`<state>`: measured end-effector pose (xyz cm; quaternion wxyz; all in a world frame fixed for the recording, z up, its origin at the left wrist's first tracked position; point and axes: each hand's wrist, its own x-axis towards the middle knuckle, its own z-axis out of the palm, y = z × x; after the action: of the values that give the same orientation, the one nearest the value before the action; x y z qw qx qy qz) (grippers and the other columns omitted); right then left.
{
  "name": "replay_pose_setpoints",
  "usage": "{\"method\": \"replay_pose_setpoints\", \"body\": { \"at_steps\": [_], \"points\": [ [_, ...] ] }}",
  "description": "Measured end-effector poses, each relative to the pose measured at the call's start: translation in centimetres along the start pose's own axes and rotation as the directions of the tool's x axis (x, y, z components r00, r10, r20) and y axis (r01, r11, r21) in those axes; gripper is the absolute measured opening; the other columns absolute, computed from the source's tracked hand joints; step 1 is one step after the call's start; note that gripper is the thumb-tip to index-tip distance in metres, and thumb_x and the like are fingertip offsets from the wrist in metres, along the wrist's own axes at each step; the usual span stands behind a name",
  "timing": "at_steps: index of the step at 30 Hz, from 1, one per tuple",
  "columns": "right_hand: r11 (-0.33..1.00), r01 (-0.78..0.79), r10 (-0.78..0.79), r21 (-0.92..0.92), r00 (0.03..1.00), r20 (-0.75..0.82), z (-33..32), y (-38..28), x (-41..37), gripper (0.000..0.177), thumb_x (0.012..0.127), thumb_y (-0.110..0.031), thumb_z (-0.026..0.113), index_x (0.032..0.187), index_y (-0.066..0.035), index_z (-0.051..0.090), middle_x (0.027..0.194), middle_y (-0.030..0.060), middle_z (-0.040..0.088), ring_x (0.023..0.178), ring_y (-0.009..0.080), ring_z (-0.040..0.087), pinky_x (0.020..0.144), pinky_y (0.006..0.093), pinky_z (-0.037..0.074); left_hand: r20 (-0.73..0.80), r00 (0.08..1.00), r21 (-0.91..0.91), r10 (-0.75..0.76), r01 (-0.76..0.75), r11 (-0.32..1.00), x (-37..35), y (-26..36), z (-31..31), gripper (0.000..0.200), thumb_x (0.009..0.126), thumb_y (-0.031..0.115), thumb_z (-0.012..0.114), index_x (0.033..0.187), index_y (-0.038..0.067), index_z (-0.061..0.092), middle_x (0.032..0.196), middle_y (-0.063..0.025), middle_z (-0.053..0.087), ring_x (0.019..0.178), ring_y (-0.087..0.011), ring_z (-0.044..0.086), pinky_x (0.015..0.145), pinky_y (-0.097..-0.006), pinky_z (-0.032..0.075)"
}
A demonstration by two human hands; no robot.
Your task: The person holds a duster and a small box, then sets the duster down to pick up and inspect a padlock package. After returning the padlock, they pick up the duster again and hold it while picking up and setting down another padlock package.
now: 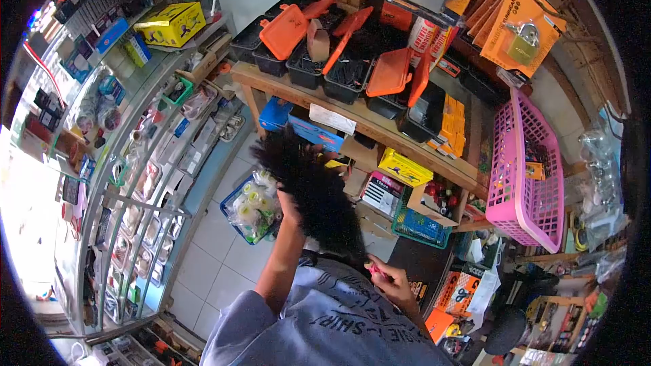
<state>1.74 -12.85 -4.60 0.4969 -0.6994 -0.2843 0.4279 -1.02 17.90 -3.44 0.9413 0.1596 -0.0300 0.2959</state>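
Note:
My right hand (395, 289), at the lower middle, is closed around the pink handle of a black feather duster (315, 200). The duster's fluffy head slants up and left across the middle of the view. My left forearm (277, 257) reaches up from the grey sleeve and passes behind the feathers. They cover my left hand, so its fingers and anything in them are hidden. Beyond the duster's tip, a blue box (276, 114) sits on the shelf below the wooden bench. A blue basket (234, 213) of plastic-wrapped goods stands on the floor left of my forearm.
The wooden bench (298, 95) bears black bins with orange lids (283, 32). A pink basket (525, 213) stands to the right, below hanging packaged padlocks (523, 44). Stocked glass shelving curves along the left, with a yellow box (169, 25) on top. White tiled floor (203, 268) lies between.

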Motion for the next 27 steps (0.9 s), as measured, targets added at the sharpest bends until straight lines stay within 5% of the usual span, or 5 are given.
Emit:
{"method": "replay_pose_setpoints", "body": {
  "at_steps": [9, 12, 16, 22, 27],
  "points": [
    [0.997, 0.076, -0.076, -0.003, 0.997, -0.03, -0.6, 1.3, -1.5, 0.05, 0.095, -0.02, 0.06, 0.138, 0.004, 0.046, 0.116, 0.0119, 0.066, 0.097, 0.0105, 0.057, 0.089, 0.0261, 0.045, -0.073, 0.981, 0.154, 0.177, -0.165, 0.974, -0.8, -0.7, 2.5, 0.062, 0.094, 0.051, 0.04, 0.133, 0.003, 0.046, 0.126, -0.0197, 0.056, 0.11, -0.0365, 0.058, 0.095, -0.0535, 0.047],
    [0.994, 0.099, -0.103, -0.036, 0.987, -0.125, -0.8, -0.1, -0.3, 0.048, 0.096, -0.015, 0.057, 0.138, 0.003, 0.045, 0.112, 0.0107, 0.067, 0.085, 0.0092, 0.057, 0.078, 0.0239, 0.047, -0.131, 0.991, -0.068, -0.013, 0.004, 0.998, -1.7, -1.9, 3.4, 0.062, 0.095, 0.051, 0.038, 0.133, 0.003, 0.047, 0.127, -0.0194, 0.057, 0.111, -0.0355, 0.058, 0.098, -0.0549, 0.045],
    [0.991, -0.007, 0.016, 0.132, 0.998, -0.063, -1.4, 0.4, -1.0, 0.049, 0.092, -0.004, 0.059, 0.14, -0.004, 0.047, 0.115, 0.0063, 0.066, 0.087, 0.0065, 0.056, 0.079, 0.0223, 0.047, -0.098, 0.995, 0.015, -0.021, 0.022, 1.0, 0.5, 0.9, 2.0, 0.061, 0.097, 0.05, 0.033, 0.134, 0.004, 0.048, 0.125, -0.0188, 0.058, 0.111, -0.0342, 0.058, 0.102, -0.0527, 0.042],
    [0.995, 0.005, 0.0, 0.098, 0.998, -0.057, -2.2, -0.4, -1.5, 0.049, 0.091, -0.005, 0.059, 0.139, -0.002, 0.047, 0.115, 0.0071, 0.066, 0.091, 0.0076, 0.056, 0.083, 0.0231, 0.045, -0.361, 0.917, 0.098, 0.168, -0.142, 0.985, 0.3, 2.1, 4.3, 0.058, 0.099, 0.05, 0.032, 0.13, 0.005, 0.054, 0.123, -0.0125, 0.061, 0.11, -0.0317, 0.059, 0.1, -0.0482, 0.044],
    [0.973, -0.101, 0.11, 0.208, 0.993, -0.035, -2.3, -0.5, -0.8, 0.049, 0.091, -0.007, 0.06, 0.139, -0.003, 0.048, 0.115, 0.0057, 0.066, 0.082, 0.006, 0.054, 0.079, 0.0228, 0.046, -0.423, 0.906, -0.014, -0.019, 0.015, 1.0, -0.8, 1.6, 4.0, 0.059, 0.098, 0.052, 0.035, 0.129, 0.006, 0.055, 0.125, -0.0113, 0.061, 0.111, -0.0303, 0.059, 0.1, -0.0465, 0.044]
  ]
}}
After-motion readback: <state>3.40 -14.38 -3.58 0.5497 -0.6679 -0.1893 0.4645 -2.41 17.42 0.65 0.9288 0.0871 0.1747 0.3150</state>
